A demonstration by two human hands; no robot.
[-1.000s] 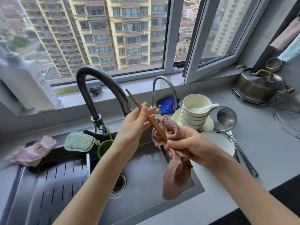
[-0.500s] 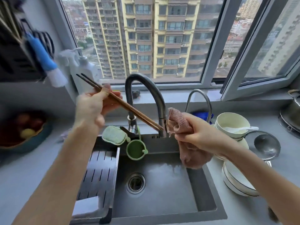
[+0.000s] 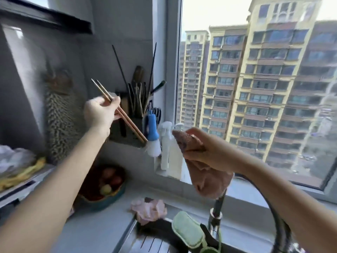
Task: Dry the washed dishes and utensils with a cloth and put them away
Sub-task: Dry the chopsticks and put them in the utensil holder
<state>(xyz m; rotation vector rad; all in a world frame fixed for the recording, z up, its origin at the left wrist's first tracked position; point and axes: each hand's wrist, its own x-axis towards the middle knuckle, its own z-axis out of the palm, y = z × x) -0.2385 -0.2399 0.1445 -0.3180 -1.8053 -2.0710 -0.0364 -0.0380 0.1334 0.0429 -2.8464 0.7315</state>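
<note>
Holding a pair of chopsticks (image 3: 118,110): left hand (image 3: 99,112), fingers pinched round them, tips angled down just in front of the wall-mounted utensil holder (image 3: 127,128) above the table's far left corner. Right hand (image 3: 209,150) clamped on a pink cloth (image 3: 206,174), hanging above the faucet (image 3: 217,210).

A pair of brown wooden chopsticks (image 3: 119,110) is held side by side, slanting from upper left down to lower right, lower tips just in front of a dark wall-mounted utensil holder (image 3: 127,132). A pinkish-brown cloth (image 3: 206,178) hangs bunched and limp above the sink.
</note>
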